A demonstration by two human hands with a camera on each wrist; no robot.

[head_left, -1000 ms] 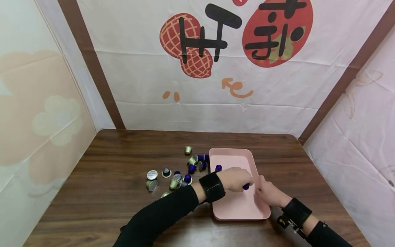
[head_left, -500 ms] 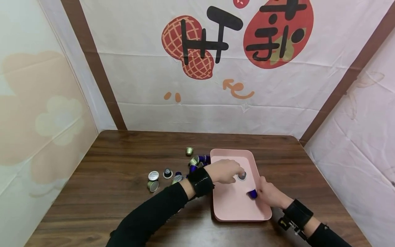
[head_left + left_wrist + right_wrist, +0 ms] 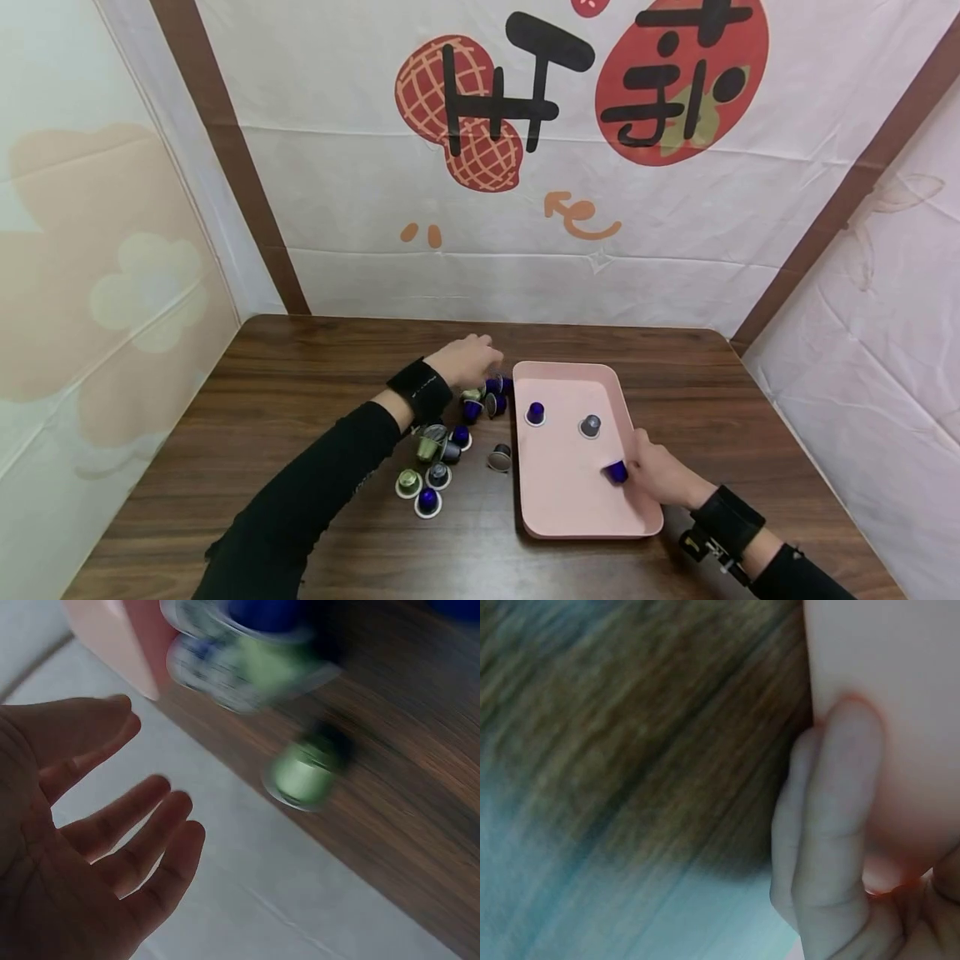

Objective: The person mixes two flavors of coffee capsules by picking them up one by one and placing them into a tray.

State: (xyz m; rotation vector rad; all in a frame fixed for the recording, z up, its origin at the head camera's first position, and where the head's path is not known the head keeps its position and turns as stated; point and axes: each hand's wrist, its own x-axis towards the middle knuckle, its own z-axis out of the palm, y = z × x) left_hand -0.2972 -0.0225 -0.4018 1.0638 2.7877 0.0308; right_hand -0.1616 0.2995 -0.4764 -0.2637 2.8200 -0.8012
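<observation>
My left hand [image 3: 463, 360] is over the back of the table, left of the pink tray [image 3: 570, 508], just behind a cluster of coffee capsules. In the left wrist view its fingers [image 3: 169, 874] are loosely bent with nothing between them, and a green capsule [image 3: 304, 776] stands close by. My right hand [image 3: 660, 471] grips the tray's right side wall; the right wrist view has fingers [image 3: 840, 787] flat along the pink wall. Inside the tray a blue capsule [image 3: 536, 413] and a grey capsule [image 3: 590, 426] stand rim down. Another blue capsule [image 3: 616, 472] lies tipped beside my right hand.
Left of the tray, several mixed capsules are bunched together, with a green capsule [image 3: 408, 482] and a blue capsule [image 3: 428, 502] at the front. A grey-brown capsule [image 3: 499, 457] lies near the tray's left wall. Behind the wooden table [image 3: 330, 350] hangs a printed cloth [image 3: 480, 283].
My left hand has let go of a blue capsule and a grey capsule in the tray, then moved left and back to behind the cluster. The right hand stays at the tray's side.
</observation>
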